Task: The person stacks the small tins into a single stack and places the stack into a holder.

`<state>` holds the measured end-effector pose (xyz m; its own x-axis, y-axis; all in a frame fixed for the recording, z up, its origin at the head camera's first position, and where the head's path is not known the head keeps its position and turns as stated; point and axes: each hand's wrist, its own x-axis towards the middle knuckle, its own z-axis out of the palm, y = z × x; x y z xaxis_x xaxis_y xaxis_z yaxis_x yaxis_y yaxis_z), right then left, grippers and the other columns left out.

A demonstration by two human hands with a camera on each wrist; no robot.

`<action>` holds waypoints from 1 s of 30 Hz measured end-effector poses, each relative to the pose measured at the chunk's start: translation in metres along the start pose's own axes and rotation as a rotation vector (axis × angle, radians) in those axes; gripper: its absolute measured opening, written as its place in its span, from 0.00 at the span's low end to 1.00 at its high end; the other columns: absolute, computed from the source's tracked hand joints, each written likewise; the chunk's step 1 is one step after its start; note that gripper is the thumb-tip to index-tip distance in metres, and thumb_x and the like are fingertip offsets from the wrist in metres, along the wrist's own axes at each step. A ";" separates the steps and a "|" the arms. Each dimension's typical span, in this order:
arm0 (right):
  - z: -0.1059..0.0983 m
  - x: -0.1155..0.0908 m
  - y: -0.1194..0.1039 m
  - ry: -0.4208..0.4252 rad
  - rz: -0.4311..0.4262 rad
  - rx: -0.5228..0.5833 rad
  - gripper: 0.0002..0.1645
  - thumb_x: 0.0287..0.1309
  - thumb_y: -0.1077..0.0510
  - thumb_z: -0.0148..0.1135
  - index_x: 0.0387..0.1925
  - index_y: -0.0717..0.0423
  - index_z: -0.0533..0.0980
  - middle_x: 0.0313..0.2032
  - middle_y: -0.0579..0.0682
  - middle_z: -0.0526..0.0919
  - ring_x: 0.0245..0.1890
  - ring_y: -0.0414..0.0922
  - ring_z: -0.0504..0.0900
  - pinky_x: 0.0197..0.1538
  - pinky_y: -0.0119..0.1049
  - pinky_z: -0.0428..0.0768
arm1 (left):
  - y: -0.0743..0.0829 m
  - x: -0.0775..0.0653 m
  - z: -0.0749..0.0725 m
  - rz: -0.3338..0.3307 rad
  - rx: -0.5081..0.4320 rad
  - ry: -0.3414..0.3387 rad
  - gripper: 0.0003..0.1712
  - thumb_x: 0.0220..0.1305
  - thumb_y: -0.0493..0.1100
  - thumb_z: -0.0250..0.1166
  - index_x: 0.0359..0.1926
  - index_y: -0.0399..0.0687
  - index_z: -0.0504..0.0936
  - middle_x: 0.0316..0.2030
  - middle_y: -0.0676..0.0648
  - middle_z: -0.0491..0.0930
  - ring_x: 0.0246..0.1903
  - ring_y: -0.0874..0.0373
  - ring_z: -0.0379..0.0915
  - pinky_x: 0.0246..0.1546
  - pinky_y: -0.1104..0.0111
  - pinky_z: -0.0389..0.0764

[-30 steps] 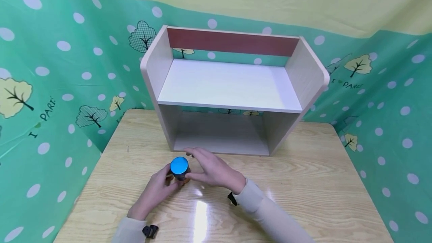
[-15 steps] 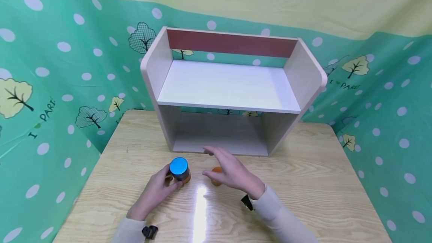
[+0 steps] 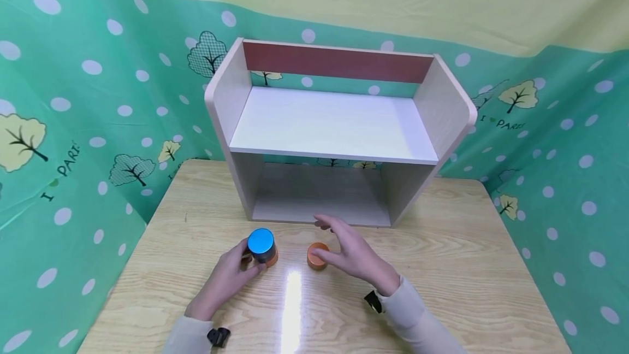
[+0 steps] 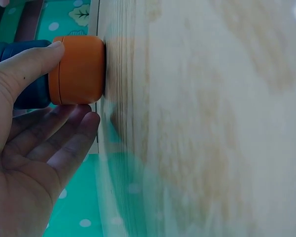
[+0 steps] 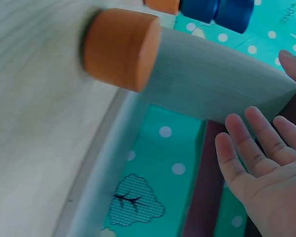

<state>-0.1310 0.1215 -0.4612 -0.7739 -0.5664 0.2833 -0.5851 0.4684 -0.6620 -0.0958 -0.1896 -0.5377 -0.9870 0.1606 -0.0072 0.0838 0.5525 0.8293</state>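
Head view: on the bench, before a two-tier shelf, the left hand holds a blue-topped stack between thumb and fingers. The right hand, fingers spread wide, is by an orange cylinder; its thumb overlaps the cylinder here, so contact is unclear.

Left wrist view: the stack appears side-on, dark blue above an orange base, with a seam the head view does not show and the thumb tip beside it.

Right wrist view: a gap parts the right hand from the cylinder, which stands apart from the stack.
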 end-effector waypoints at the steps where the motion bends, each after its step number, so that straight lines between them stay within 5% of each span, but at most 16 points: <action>1: 0.001 -0.002 0.002 0.003 -0.001 0.009 0.44 0.60 0.51 0.73 0.72 0.55 0.63 0.61 0.49 0.76 0.59 0.44 0.74 0.59 0.48 0.79 | 0.000 0.000 0.000 0.001 -0.001 -0.001 0.36 0.58 0.40 0.76 0.66 0.39 0.71 0.58 0.39 0.78 0.57 0.44 0.76 0.55 0.57 0.81; 14: 0.015 -0.020 0.033 0.026 0.007 0.055 0.43 0.59 0.55 0.74 0.70 0.61 0.63 0.59 0.56 0.77 0.58 0.52 0.76 0.55 0.55 0.80 | -0.002 0.001 0.000 0.016 0.000 0.004 0.34 0.58 0.41 0.76 0.64 0.42 0.73 0.57 0.42 0.79 0.56 0.45 0.77 0.55 0.57 0.81; 30: 0.027 -0.029 0.044 -0.064 0.153 0.087 0.45 0.60 0.54 0.72 0.73 0.56 0.60 0.65 0.57 0.72 0.62 0.52 0.72 0.61 0.51 0.76 | 0.000 -0.001 0.000 -0.001 -0.014 -0.004 0.36 0.59 0.40 0.75 0.66 0.39 0.71 0.58 0.39 0.78 0.57 0.44 0.76 0.56 0.57 0.80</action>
<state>-0.1280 0.1400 -0.5171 -0.8336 -0.5365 0.1314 -0.4363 0.4936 -0.7523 -0.0952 -0.1894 -0.5378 -0.9865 0.1635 -0.0106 0.0807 0.5411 0.8371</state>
